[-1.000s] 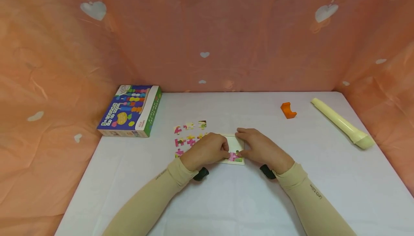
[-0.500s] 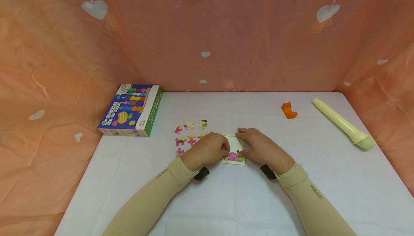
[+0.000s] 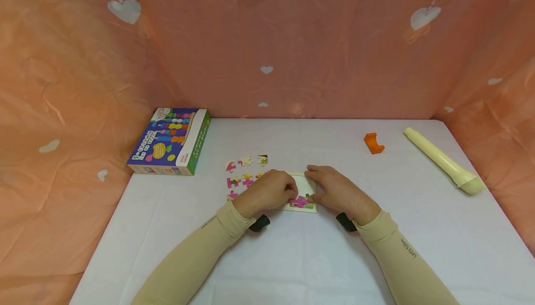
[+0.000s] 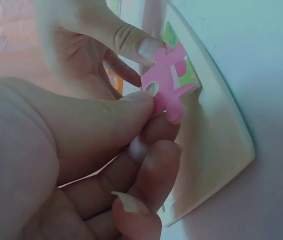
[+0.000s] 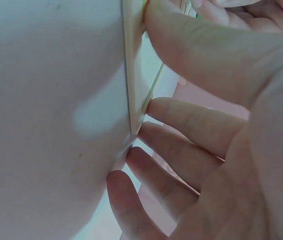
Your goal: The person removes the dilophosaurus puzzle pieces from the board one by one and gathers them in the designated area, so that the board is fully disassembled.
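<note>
Near the middle of the table, a shallow cream puzzle tray lies with a few pink and green pieces along its near edge. My left hand pinches a pink jigsaw piece between thumb and fingers, beside those pieces. My right hand is at the tray's right side, fingers extended. Its thumb touches the pink piece area, while its fingertips rest at the tray's far corner. Left of the tray, several loose jigsaw pieces lie in rows, partly hidden by my left hand.
A blue and green game box sits at the back left. At the back right are an orange notched block and a long pale yellow tube-like object. Orange cloth with hearts hangs behind the white table.
My left fingers have shifted slightly at the pink piece, and more of the pink shows in the tray. The right hand stays in place.
</note>
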Available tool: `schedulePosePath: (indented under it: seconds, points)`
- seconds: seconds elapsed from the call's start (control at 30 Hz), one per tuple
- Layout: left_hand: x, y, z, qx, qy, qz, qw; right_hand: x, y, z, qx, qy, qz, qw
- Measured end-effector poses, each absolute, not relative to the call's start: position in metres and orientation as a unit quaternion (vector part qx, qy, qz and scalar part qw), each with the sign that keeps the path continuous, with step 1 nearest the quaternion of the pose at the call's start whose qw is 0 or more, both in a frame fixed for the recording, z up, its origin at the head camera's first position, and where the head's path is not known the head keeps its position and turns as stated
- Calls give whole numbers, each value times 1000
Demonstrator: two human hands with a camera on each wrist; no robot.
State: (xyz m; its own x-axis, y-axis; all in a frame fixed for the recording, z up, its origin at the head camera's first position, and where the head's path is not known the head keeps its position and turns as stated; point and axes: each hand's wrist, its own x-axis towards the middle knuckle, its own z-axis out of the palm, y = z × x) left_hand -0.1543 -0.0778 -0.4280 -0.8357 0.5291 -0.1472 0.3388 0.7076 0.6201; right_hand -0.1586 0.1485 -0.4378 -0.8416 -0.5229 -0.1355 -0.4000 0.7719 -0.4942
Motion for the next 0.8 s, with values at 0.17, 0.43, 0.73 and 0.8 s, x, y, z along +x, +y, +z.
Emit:
schedulePosePath:
  seconds: [0.17, 0.43, 0.73, 0.8]
  points:
    - [-155, -89, -425, 228, 907, 314, 165, -160, 146, -439, -256, 930, -231, 131]
    - [-154, -128, -420, 192, 914, 331, 134, -158, 145, -439, -253, 933, -223, 128]
    - [-148, -174, -417, 147, 917, 336, 158, -158, 148, -439, -252, 933, -224, 125]
    - [-147, -180, -417, 134, 918, 335, 165, -158, 148, -439, -248, 933, -226, 130]
